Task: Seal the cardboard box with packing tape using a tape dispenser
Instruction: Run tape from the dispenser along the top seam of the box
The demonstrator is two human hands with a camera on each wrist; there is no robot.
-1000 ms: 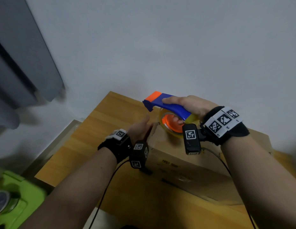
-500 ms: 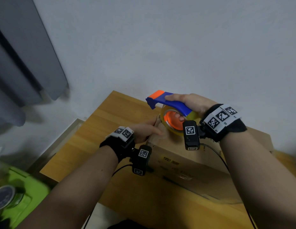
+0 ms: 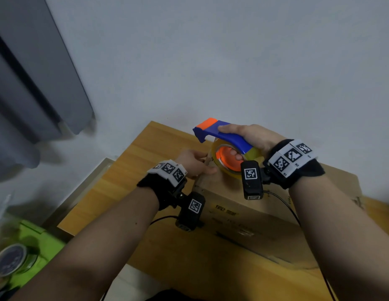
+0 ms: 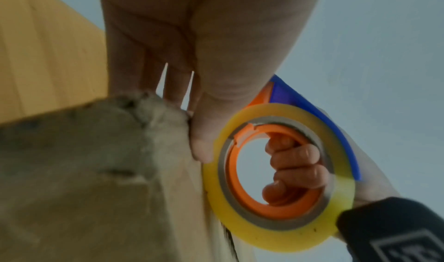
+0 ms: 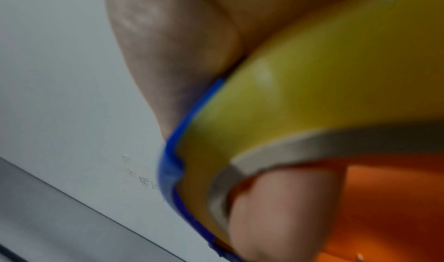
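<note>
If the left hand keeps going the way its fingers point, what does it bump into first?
Probably the tape roll on the dispenser: the left hand points toward it at the box corner, almost touching.

The box (image 3: 265,213) fills most of the table (image 3: 132,168) on the right, leaving a bare strip of wood along its left side. Over the box's far left corner the space is crowded: the left hand (image 3: 194,162) sits at the corner, touching the dispenser (image 3: 224,137) held just beside it by the right hand (image 3: 252,135). A wall (image 3: 211,61) closes off the far side. A green bin (image 3: 34,253) stands below the table's left edge.
</note>
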